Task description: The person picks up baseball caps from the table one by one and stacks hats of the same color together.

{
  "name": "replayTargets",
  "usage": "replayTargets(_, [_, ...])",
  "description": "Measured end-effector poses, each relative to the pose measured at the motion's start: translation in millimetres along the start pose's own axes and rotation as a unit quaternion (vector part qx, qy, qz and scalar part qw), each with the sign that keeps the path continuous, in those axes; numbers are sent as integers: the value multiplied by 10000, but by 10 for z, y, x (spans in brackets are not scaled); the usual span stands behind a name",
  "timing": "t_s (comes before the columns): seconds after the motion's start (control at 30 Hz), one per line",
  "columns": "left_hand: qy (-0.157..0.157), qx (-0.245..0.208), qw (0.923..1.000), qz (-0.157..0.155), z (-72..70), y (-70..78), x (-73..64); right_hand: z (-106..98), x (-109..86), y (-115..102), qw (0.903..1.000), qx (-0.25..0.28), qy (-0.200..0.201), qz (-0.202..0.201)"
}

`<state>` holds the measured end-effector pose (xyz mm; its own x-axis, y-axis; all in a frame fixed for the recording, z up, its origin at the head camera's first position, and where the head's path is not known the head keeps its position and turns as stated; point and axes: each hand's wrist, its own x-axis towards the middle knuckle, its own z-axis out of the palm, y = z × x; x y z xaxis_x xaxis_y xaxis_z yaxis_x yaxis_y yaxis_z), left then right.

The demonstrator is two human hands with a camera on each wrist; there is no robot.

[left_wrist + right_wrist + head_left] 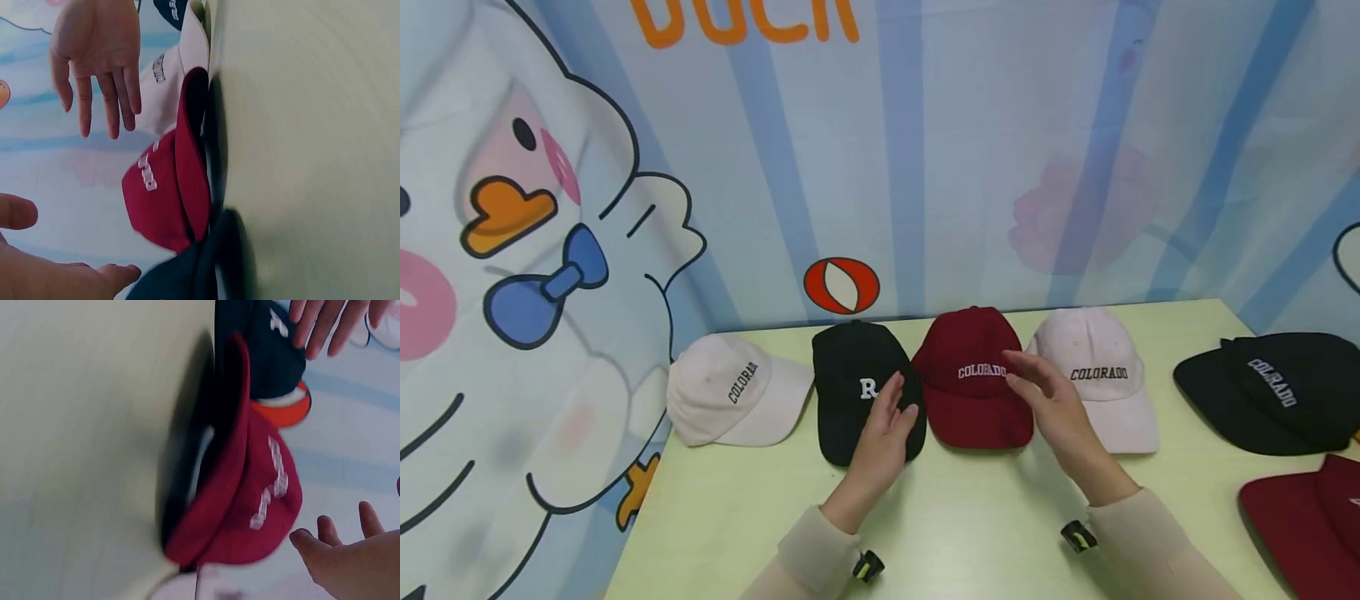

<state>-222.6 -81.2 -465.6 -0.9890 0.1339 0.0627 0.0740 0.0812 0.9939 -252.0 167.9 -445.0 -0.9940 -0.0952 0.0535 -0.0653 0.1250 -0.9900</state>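
Note:
A dark red baseball cap lettered COLORADO sits on the table between my two hands. My left hand hovers in front of a black cap marked R, its fingers extended and holding nothing. On the other side, my right hand is raised in front of the red cap's right edge and a pale pink cap lettered COLORADO. Its fingers are spread loosely. In the right wrist view the red cap stands apart from the right hand.
A white cap lies at the left end of the row, its brim pointing right. Farther right lie a black COLORADO cap and another dark red cap. Behind the pale table hangs a printed duck backdrop.

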Motion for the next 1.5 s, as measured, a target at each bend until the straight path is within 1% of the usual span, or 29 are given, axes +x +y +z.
replayTargets(0.17, [532,54,9985,-84,-338,-40,-177,375,-38,31,9985,255,-469,71])
replayTargets(0.37, [1070,106,9932,-441,-737,-97,-350,783,-93,45,9927,451,-1081,300])
replayTargets(0.47, [1366,166,9887,-598,-908,-119,-419,963,-107,45,9878,604,-1397,325])
replayTargets(0.6, [1782,249,9801,-835,-1146,-121,-489,1194,-112,32,9793,803,-1822,360])
replayTargets(0.73, [2056,364,9715,-1121,-1393,-113,-530,1445,-100,47,9689,1006,-2199,515])
replayTargets(0.8, [2191,367,9676,-1204,-1510,-118,-533,1569,-90,69,9626,1135,-2381,625])
replayTargets(0.87, [2377,395,9620,-1281,-1626,-130,-523,1693,-80,93,9559,1278,-2526,774])
replayTargets(0.93, [2624,442,9543,-1361,-1741,-143,-505,1810,-69,113,9486,1472,-2646,920])
replayTargets(1.0, [2890,558,9445,-1457,-1854,-155,-476,1917,-54,131,9430,1639,-2696,1059])
replayTargets(1.1, [3214,743,9299,-1625,-2008,-173,-435,2048,-32,154,9389,1786,-2659,1262])
replayTargets(1.23, [3456,897,9161,-1823,-2183,-203,-394,2178,2,161,9367,1877,-2521,1542])
replayTargets(1.3, [3518,954,9122,-1873,-2255,-227,-385,2230,16,158,9350,1903,-2502,1644])
replayTargets(1.37, [3546,1001,9105,-1877,-2318,-254,-373,2280,34,156,9326,1942,-2517,1710])
replayTargets(1.47, [3554,950,9128,-1775,-2397,-295,-332,2352,71,161,9281,2038,-2560,1775])
replayTargets(1.5, [3539,907,9146,-1732,-2420,-309,-312,2375,85,165,9258,2106,-2568,1806])
